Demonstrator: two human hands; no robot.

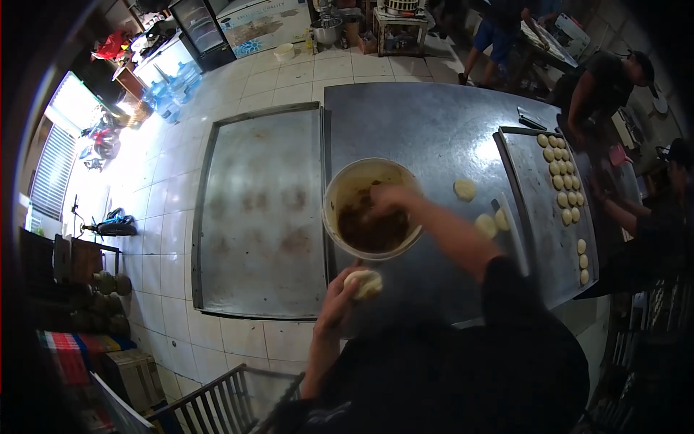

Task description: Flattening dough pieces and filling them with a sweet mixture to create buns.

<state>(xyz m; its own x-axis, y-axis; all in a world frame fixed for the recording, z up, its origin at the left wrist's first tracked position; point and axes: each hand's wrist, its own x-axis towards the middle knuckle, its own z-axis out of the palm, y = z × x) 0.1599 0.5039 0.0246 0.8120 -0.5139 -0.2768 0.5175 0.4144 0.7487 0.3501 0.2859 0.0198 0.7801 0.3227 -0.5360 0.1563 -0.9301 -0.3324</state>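
Note:
A flattened piece of pale dough (366, 284) rests in my left hand (337, 298), its thumb and fingers curled around it, just in front of a white plastic bucket (374, 255). Inside the bucket lies a dark brown filling (377, 232). My right hand (391, 199) reaches down into the bucket; it is blurred, and its fingertips are partly lost against the filling. To the right of the bucket a flat dough round (464, 190) lies on the metal table (401, 116). Two more dough rounds (487, 225) sit beyond my right forearm, beside a long pale strip (514, 233).
Left of the bucket is a large stained metal baking tray (255, 163). Another tray (534, 217) on the right carries rows of small dough balls (561, 183). Co-workers (602, 87) stand along the right side. A slatted rack (217, 404) is at the lower left.

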